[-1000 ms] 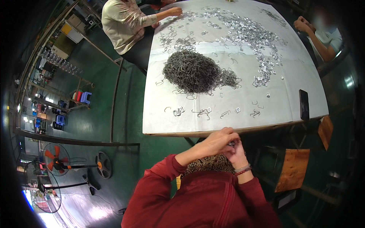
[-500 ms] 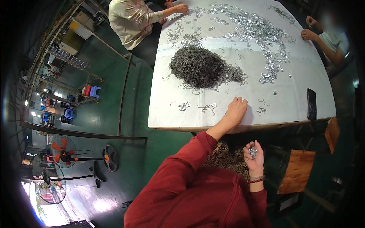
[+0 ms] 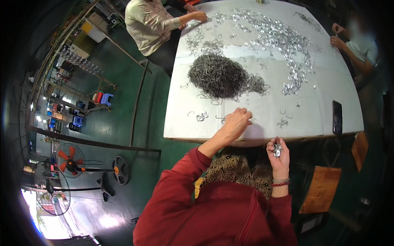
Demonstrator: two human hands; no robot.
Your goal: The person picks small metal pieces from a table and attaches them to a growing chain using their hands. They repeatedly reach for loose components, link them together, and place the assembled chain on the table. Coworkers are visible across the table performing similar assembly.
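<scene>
Over the near edge of the white-covered table (image 3: pixel 180 128), my left hand (image 3: pixel 237 123) bends its fingers down; what is between the fingertips is hidden. A small bent wire hook (image 3: pixel 253 120) shows right beside them. My right hand (image 3: pixel 280 159) is at the table's edge, palm up, its fingers curled around several shiny metal buckles (image 3: pixel 278 151). Left of my left hand lie a few silver buckles (image 3: pixel 202 116). To its right is a small cluster of wire hooks (image 3: pixel 282 123). Farther in rises a big dark heap of wire hooks (image 3: pixel 217 76).
Many silver buckles (image 3: pixel 279 35) spread across the far right of the table. A black phone (image 3: pixel 337 117) lies near the right edge. One person (image 3: pixel 150 24) works at the far left, another (image 3: pixel 361 51) at the far right. Wooden stools (image 3: pixel 322 188) stand at the right.
My left hand has moved left along the near edge of the table. My right hand has risen toward that edge, still holding the buckles. The view has shifted slightly.
</scene>
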